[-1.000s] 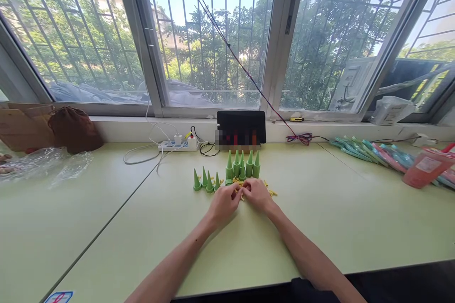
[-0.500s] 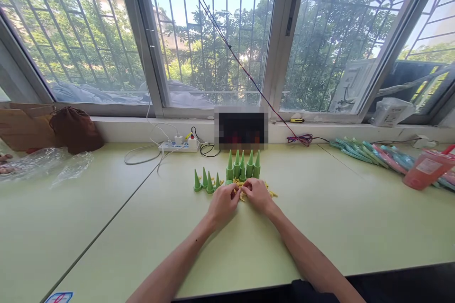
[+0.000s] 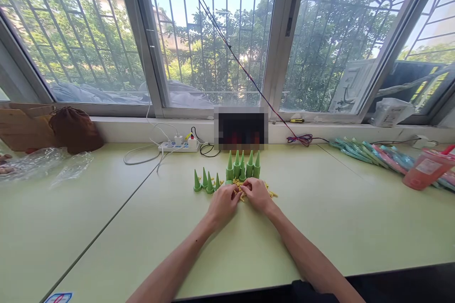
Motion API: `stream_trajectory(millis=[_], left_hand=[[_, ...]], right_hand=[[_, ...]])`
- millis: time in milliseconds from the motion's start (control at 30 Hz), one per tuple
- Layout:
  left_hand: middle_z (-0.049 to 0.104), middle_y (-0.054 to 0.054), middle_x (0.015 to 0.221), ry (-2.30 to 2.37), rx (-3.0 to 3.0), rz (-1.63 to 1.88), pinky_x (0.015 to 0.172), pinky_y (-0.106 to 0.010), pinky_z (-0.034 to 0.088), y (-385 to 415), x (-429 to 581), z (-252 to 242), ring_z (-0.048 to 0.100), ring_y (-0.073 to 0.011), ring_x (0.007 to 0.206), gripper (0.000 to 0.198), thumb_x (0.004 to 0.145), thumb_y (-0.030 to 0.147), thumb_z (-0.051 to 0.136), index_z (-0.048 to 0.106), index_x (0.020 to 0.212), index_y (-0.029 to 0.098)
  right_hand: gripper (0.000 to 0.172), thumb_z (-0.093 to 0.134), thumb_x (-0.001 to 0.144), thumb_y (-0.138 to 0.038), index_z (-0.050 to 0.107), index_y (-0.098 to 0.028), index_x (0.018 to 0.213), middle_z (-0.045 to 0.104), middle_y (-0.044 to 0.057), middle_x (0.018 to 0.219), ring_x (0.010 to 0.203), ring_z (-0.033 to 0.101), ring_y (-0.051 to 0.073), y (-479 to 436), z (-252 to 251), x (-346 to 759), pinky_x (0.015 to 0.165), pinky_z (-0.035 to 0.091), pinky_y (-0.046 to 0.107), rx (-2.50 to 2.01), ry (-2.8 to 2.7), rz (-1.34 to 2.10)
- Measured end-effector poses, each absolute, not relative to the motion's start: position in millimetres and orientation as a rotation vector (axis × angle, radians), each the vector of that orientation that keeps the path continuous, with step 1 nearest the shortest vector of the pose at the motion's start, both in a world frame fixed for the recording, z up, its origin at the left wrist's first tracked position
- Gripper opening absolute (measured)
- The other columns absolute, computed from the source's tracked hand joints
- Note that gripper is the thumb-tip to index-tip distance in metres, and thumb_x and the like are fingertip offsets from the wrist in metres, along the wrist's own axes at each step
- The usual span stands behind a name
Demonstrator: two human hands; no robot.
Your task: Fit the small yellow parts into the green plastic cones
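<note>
My left hand (image 3: pixel 224 200) and my right hand (image 3: pixel 257 193) meet over a scatter of small yellow pieces (image 3: pixel 272 194) on the table. Fingers and thumb of each hand are pinched together, nearly touching the other hand. Whatever lies between the fingertips is too small and hidden to name. Behind the hands stands a group of taller green cones on cylinder bases (image 3: pixel 250 165). Shorter green cones (image 3: pixel 197 182) stand upright to the left, one partly behind my left hand. More yellow bits are partly covered by the hands.
The pale green table (image 3: pixel 142 236) has a seam on the left. A power strip (image 3: pixel 177 146) with cables lies at the back. Plastic wrap (image 3: pixel 39 163) and a brown bag (image 3: pixel 74 130) sit left. A cup of red drink (image 3: pixel 426 169) stands right, near plastic packets (image 3: pixel 359 151).
</note>
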State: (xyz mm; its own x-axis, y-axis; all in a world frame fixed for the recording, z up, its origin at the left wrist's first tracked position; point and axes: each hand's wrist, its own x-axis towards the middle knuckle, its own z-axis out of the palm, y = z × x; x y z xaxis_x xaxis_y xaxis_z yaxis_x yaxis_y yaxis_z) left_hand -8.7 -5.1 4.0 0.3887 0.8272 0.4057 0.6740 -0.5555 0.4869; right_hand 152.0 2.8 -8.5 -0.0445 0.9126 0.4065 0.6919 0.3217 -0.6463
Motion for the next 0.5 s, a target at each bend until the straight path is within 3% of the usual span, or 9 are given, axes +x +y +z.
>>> stream_trajectory(millis=[500], left_hand=[[0.064, -0.004, 0.074, 1.216, 2.451, 0.937, 0.06, -0.027, 0.035, -8.6, -6.7, 5.3, 0.052, -0.0155, 0.063, 0.024, 0.09, 0.025, 0.046, 0.062, 0.074, 0.018]], right_hand=[[0.018, 0.057, 0.084, -0.024, 0.065, -0.016, 0.07, 0.064, 0.003, 0.068, 0.062, 0.054, 0.014, 2.7, -8.7, 150.9, 0.059, 0.037, 0.024, -1.423, -1.796, 0.38]])
